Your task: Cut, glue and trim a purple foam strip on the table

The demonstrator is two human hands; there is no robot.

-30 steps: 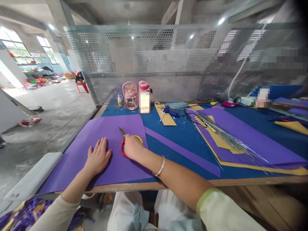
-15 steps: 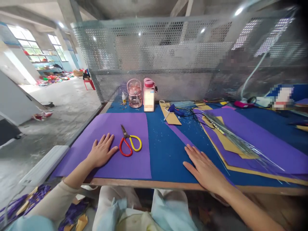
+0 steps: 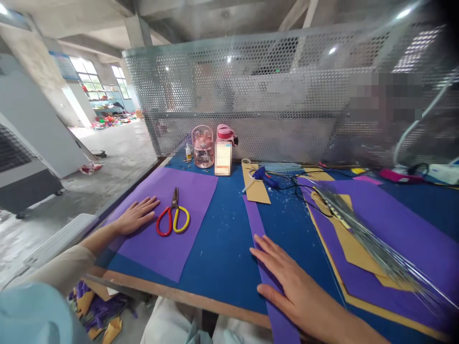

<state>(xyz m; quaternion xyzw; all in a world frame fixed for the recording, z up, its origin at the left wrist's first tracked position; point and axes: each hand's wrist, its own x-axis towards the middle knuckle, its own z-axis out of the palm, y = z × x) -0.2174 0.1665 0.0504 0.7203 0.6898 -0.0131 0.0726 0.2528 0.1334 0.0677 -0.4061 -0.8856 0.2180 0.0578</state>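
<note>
A perforated grey metal screen (image 3: 251,91) stands along the back of a blue-topped table (image 3: 222,258). On the table's right side, a large purple sheet (image 3: 387,217) lies over other purple and tan layers, with a long bundle of thin silvery wires (image 3: 373,241) slanting across the pile. A smaller rectangular purple sheet (image 3: 147,248) lies flat at the left. Between them, a long narrow purple strip (image 3: 254,217) points away from the person, its near end passing the table's front edge. The right hand (image 3: 287,274) lies over this strip, fingers extended and thumb apart; how firmly it presses cannot be told. The left hand (image 3: 138,216) is spread palm down on the left sheet, near a pair of metal scissors (image 3: 174,205) with one red and one yellow loop. A tan flat piece (image 3: 258,193) sits at the strip's far end, under a blue gun-shaped tool (image 3: 261,176). Farther left stand a clear pink handled bottle (image 3: 203,149) and, smallest, a white squeeze bottle (image 3: 188,153).
</note>
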